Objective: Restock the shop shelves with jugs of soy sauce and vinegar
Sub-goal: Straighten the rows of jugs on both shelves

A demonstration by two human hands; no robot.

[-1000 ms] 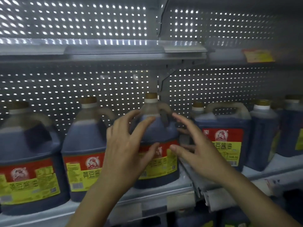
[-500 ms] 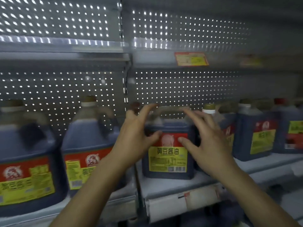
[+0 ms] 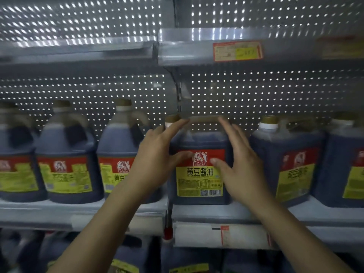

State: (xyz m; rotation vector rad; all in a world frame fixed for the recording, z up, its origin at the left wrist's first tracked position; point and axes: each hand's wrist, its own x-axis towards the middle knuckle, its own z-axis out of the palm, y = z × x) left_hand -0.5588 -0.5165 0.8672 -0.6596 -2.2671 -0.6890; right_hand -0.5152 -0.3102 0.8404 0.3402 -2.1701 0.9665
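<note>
Left hand (image 3: 155,160) lies on the centre jug (image 3: 200,170) from its 9 o'clock side: fingers straight, index reaching up toward the handle at 12, thumb pressed across the red band of the label. Right hand (image 3: 239,164) mirrors it from 3 o'clock, fingers straight and spread, thumb tip on the label's red band. Neither hand is curled round anything; both lie flat and relaxed against the jug, pressing, not gripping. Whether the fingertips actually touch the handle cannot be told.

Jug stands upright on the middle shelf (image 3: 197,213), at the left end of the right-hand bay, just right of the shelf divider. Long axis vertical, cap (image 3: 172,119) at the top left, handle (image 3: 204,120) running left to right across the top. Label (image 3: 200,174) faces straight out at the person. Neighbour jugs stand just beside it: one at 9 o'clock (image 3: 120,154) across the divider, one at 3 o'clock (image 3: 285,164), turned slightly.

Step looks like squaring the jug in line. To do it well: push evenly with both palms so it slides without twisting, keep the label forward, base fully on the shelf and behind the front lip, and don't knock the right neighbour. A full jug is likely heavy; nudge low on the body, not by the handle, to avoid tipping.
</note>
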